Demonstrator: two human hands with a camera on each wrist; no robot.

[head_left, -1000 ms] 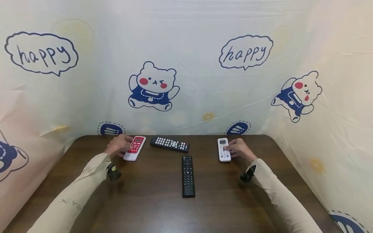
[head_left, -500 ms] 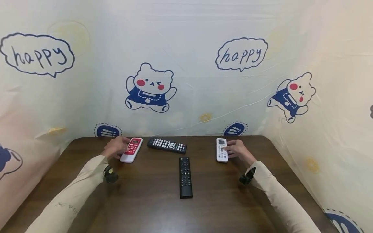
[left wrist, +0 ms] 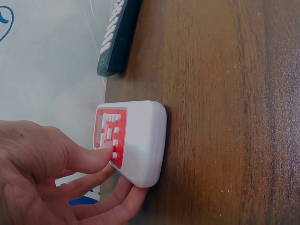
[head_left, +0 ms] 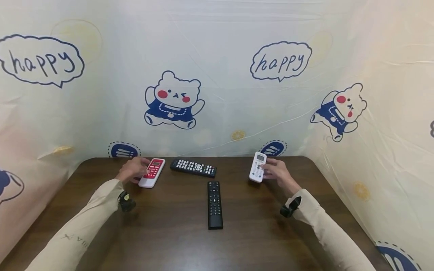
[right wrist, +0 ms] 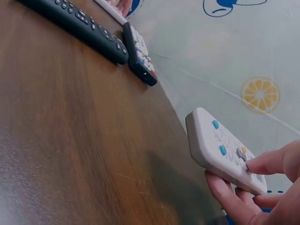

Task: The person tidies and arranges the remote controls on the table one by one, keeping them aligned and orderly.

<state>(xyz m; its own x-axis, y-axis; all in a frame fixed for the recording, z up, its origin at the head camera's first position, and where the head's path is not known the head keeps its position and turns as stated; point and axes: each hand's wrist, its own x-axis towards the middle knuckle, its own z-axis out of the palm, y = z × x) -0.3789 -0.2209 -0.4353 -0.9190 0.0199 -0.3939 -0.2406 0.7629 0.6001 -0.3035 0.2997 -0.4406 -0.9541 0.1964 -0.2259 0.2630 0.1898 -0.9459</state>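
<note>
Where the right hand (head_left: pixel 276 171) grips: thumb above and fingers beneath pinch the white air-conditioner remote (head_left: pixel 256 167), tilted, raised off the table (head_left: pixel 169 241).
Left hand (head_left: pixel 133 168): thumb on the keypad, fingers curled under one edge of the red-and-white air-conditioner remote (head_left: pixel 153 173), seemingly resting on the tabletop.
Slip risk: an easing thumb could let the white case twist and drop.
Knock risk: an inward slide could bump the white-keyed black remote (head_left: pixel 193 168).
Button risk: thumb pressure could press keys.
</note>
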